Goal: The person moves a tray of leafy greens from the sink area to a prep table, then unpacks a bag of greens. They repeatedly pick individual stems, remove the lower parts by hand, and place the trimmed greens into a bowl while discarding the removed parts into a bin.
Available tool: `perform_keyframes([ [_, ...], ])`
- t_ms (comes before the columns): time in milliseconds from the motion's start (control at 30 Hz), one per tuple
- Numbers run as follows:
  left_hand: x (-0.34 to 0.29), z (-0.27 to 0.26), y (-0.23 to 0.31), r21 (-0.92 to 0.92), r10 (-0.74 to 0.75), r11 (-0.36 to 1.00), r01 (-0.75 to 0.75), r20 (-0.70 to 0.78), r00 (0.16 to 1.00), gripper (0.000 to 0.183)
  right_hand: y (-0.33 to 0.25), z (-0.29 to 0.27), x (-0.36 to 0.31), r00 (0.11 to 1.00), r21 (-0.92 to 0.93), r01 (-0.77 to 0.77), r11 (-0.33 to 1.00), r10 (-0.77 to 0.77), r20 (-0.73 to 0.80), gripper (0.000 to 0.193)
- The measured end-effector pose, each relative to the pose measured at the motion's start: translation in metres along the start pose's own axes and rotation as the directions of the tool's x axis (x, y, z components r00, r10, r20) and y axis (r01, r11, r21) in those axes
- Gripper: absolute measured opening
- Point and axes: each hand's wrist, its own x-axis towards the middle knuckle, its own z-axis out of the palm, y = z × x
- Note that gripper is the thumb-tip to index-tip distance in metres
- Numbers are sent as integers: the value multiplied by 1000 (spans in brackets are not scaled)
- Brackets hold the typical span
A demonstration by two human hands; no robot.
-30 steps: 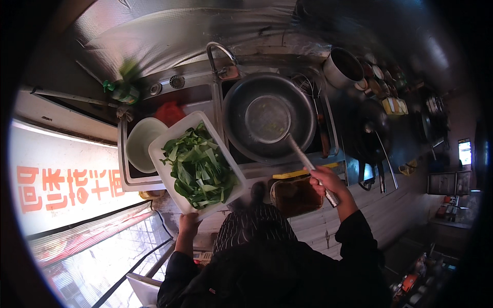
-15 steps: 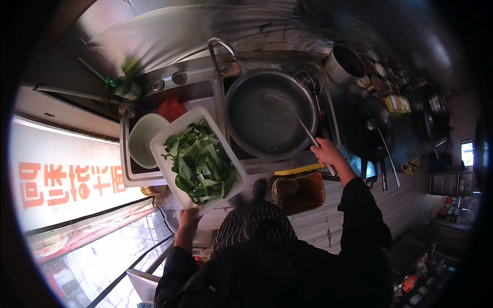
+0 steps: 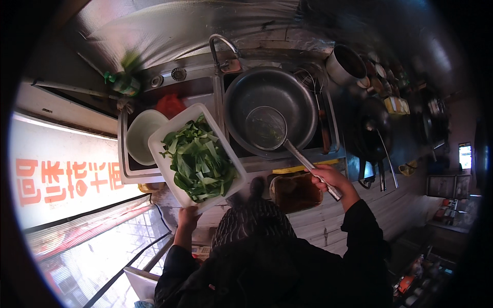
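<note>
Over the sink (image 3: 197, 87) sat a wide metal basin (image 3: 300, 110). Left of the basin, the left hand (image 3: 188, 216) gripped the near edge of a white tub (image 3: 159, 142) of chopped leafy greens (image 3: 202, 164). A mesh strainer (image 3: 257, 120), showing green scraps (image 3: 269, 133), was over the basin's near side, its handle (image 3: 302, 157) clenched in the right hand (image 3: 331, 179). Skimming seemed in hand; the next move likely called for a level strainer.

Green leaves (image 3: 200, 161), white tub (image 3: 233, 158).

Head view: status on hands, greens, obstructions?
Left grip holds white tub by its near edge, leafy greens inside. Right grip holds strainer by handle, mesh against metal basin in view, height unclear. Nothing visibly blocks either.
</note>
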Motion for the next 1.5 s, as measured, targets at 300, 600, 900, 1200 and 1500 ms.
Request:
perform_keyframes([
  [300,0,-5,11,-226,-151,963,146,-2,989,34,-15,41,16,973,278,169,946,-205,106,40],
  [600,-9,-14,37,-237,-168,960,146,-74,983,51,-60,23,56,731,-448,408,796,-579,-363,18],
  [900,-15,10,54,-814,-411,530,236,-4,912,34,-80,29,119,813,-521,299,800,-499,-300,19],
  [1200,-10,0,58,-856,-439,434,281,72,896,33,-50,44,111,967,-238,234,942,-252,-44,21],
  [1500,-6,11,51,-900,-481,325,290,107,870,33,9,30,57,984,208,110,972,-135,113,37],
])
